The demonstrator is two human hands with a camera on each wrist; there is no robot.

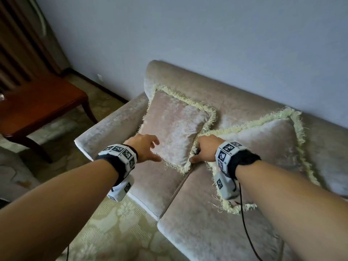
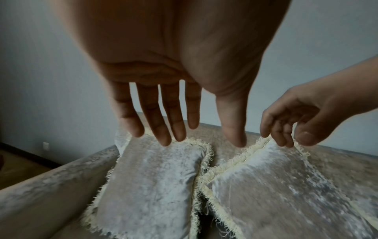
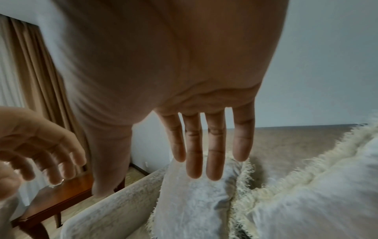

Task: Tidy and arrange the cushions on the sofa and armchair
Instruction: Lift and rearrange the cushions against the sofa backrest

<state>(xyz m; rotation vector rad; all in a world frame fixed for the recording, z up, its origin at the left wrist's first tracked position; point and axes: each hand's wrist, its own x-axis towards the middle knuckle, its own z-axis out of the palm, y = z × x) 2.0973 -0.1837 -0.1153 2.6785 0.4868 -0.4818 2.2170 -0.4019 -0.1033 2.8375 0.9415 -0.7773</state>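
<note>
Two fringed cushions (image 1: pixel 175 127) beside wooden table (image 1: pixel 37 106)

Stood against a plain pale wall (image 1: pixel 207 34); brown curtain (image 1: pixel 17 44) in the left corner, dark wooden table (image 1: pixel 37 108) beside it, patterned beige carpet (image 1: pixel 116 223) underfoot, dark skirting (image 1: pixel 105 89) along the wall's foot, dim light

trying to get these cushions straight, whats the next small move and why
Probably close both hands on the left fringed velvet cushion and square it upright. The left hand and right hand flank it with open fingers, and its corner overlaps the right fringed cushion.
</note>
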